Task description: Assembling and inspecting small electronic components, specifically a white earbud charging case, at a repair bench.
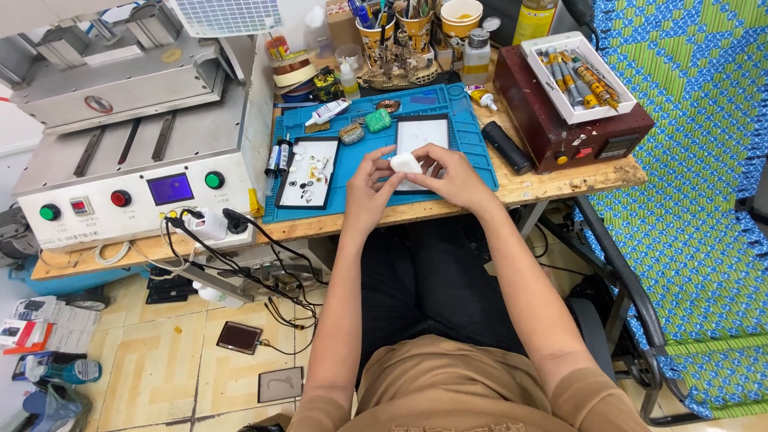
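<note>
My left hand [370, 186] and my right hand [452, 174] meet over the front of a blue work mat [458, 132]. Together they hold a small white pad [406, 163] pinched between the fingertips. Under the hands lies a flat phone screen panel [424, 132] with a white face and dark border. To its left on the mat sits a black tray [308, 172] with several tiny parts on it.
A large grey machine [128, 152] with coloured buttons fills the bench's left. A dark red box [572, 120] carrying a white tray of tubes [578, 76] stands right. Cups of tools [400, 28] line the back. Cables [240, 256] hang off the front edge; phones lie on the floor [240, 338].
</note>
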